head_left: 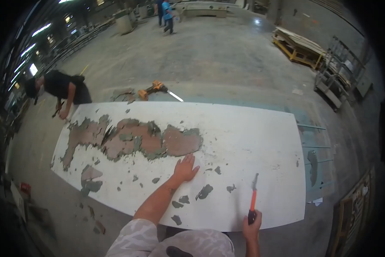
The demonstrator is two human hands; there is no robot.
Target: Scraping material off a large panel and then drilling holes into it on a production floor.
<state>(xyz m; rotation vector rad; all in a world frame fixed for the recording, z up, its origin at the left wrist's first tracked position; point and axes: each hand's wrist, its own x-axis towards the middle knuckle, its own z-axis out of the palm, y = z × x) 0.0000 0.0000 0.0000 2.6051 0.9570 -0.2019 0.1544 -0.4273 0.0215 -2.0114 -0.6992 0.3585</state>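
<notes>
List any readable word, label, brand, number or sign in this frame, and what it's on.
None readable.
White board: small dark marks toward the right, too blurred to tell print from scuffs.
Orange power tool: any label too small to read.
Red-and-black handled tool in the right hand: no lettering I can make out.

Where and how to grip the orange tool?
Best guess: take the orange tool by its black end, from the person's near side, wrapped around as the right hand does. It is long and slim; that end faces the person, while the thin grey tip points away over the white panel.
</notes>
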